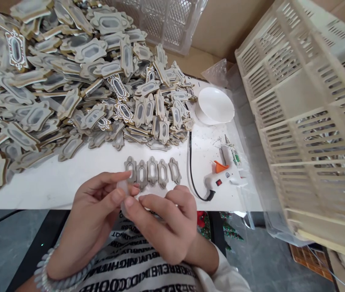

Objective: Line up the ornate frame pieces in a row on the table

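Note:
My left hand (95,209) and my right hand (166,223) meet over the table's near edge, and together they pinch a small clear plastic piece (123,194) between thumbs and fingertips. Just beyond them a row of several ornate cardboard frame cutouts (152,171) lies face down on the white table (78,170). A white hot glue gun (225,172) with an orange trigger rests to the right of the row, its black cord (191,162) running along the tabletop.
A big heap of the same frame cutouts (69,77) covers the table's left and far side. A white bowl (215,106) sits behind the glue gun. A cream slatted plastic crate (309,113) leans at the right; a clear crate (163,20) stands at the back.

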Action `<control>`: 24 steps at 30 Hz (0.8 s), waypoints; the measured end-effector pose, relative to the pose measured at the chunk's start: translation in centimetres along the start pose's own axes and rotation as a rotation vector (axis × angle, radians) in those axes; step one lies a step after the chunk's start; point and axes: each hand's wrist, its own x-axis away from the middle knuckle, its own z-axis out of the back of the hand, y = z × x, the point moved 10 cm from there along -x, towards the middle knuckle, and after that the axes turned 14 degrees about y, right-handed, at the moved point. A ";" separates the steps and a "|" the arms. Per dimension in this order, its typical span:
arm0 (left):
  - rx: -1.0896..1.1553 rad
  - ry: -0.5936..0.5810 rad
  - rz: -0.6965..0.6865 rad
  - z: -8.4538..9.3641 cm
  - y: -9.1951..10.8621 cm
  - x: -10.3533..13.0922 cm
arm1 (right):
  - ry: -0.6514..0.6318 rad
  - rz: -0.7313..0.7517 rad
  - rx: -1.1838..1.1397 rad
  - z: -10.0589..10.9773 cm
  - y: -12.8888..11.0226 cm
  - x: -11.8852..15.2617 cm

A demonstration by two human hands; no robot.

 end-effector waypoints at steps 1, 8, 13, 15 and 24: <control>0.013 0.001 -0.002 0.0 0.0 0.0 | 0.027 0.013 0.024 0.0 -0.1 0.1; 0.006 -0.014 -0.064 0.0 0.2 -0.2 | 0.167 0.024 -0.067 1.4 -0.3 0.4; 0.028 0.082 -0.188 1.3 1.7 -0.8 | 0.114 -0.110 0.081 2.8 2.4 0.4; 0.035 0.126 -0.236 2.2 2.2 -1.0 | 0.052 -0.105 0.230 2.6 3.9 0.6; 0.015 0.176 -0.307 2.8 3.0 -0.6 | -0.032 0.065 0.345 0.5 5.7 1.6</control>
